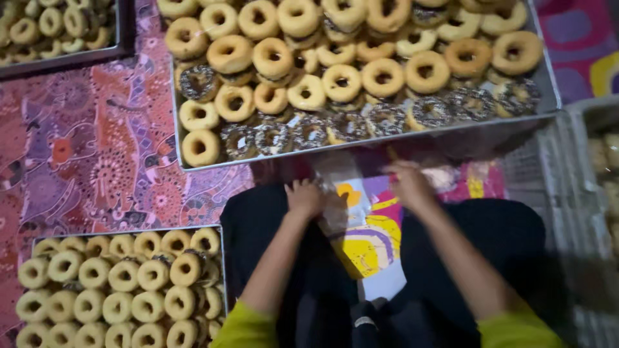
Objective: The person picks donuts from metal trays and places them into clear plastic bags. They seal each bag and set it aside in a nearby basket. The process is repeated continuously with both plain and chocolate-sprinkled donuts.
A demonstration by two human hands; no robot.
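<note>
My left hand [304,196] and my right hand [407,183] rest just below the front rim of a large metal tray [361,143] heaped with ring-shaped cookies [342,82], some plain, some topped with dark sprinkles. Between my hands lies a clear plastic bag [348,193] on the colourful mat. My left hand's fingers are curled at the bag's left edge. My right hand is blurred and touches the bag's right side. Whether either hand grips the plastic is unclear. Dark fabric covers my knees under both forearms.
A second tray [222,258] of plain ring cookies sits at the lower left, a third tray [122,38] at the upper left. A patterned cloth [97,148] covers the floor. A white mesh basket [567,167] stands at the right.
</note>
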